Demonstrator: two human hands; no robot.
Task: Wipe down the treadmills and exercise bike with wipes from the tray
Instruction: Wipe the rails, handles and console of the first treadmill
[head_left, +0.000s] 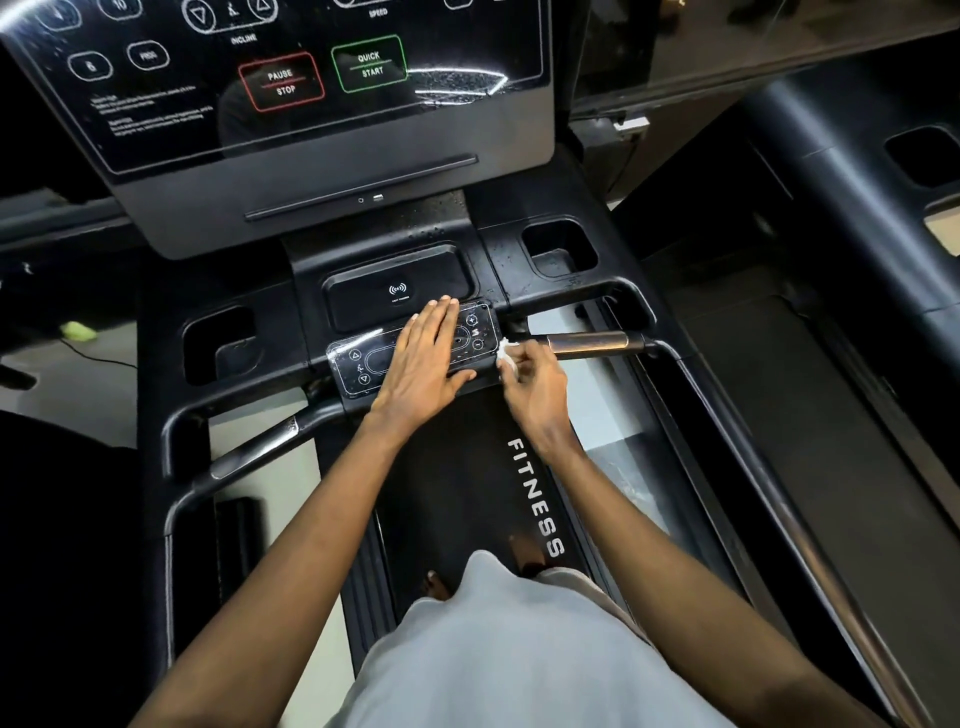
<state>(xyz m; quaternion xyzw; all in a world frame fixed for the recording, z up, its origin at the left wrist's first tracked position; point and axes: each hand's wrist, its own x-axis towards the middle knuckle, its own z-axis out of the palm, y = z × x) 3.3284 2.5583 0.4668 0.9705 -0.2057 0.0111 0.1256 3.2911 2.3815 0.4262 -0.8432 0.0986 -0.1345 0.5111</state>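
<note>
Black treadmill (498, 260) is stretching lengthwise away from the person toward its console (311, 208), its belt (457, 493) running the same way. Along its front edge, a metal grip (587, 344) is lying crosswise, pointing right. The left hand (423, 358) is resting flat, fingers straight, on the small keypad (358, 364) mid-edge. The right hand (535, 384) is pinching a crumpled white wipe (506, 356) at the grip's left end.

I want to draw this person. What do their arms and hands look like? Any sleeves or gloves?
No sleeves show: the left arm and right arm are bare up to the picture's edge. The left hand and right hand have no gloves, and no watch, bracelet or ring shows. The clothing below is light grey.
</note>
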